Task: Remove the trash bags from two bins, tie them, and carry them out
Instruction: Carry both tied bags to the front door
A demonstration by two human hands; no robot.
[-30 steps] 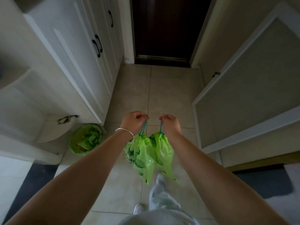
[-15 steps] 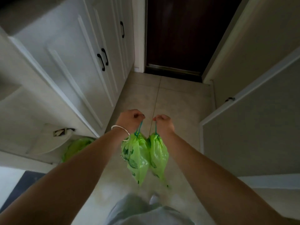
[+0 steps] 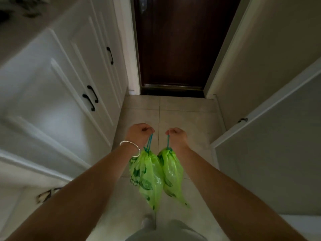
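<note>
The dark door (image 3: 173, 42) stands closed ahead, so I judge the carrying-out is in progress. Both green bags (image 3: 147, 174) hang tied, touching, above the floor. Left hand (image 3: 139, 134) and right hand (image 3: 177, 136) each grip a drawstring (fists closed) to keep them clear of the legs.

Location: the entry hallway of a home. Evidence: a dark wooden door (image 3: 175, 42) with a metal threshold closes the passage straight ahead of the hands. White panelled cabinets (image 3: 57, 87) with black bar handles (image 3: 89, 102) line the wall to the left of the left hand (image 3: 139, 134). A pale interior door (image 3: 271, 153) with a white frame stands ajar to the right of the right hand (image 3: 177, 136). Beige floor tiles (image 3: 187, 115) with visible grout lines run below both hands up to the dark door.
</note>
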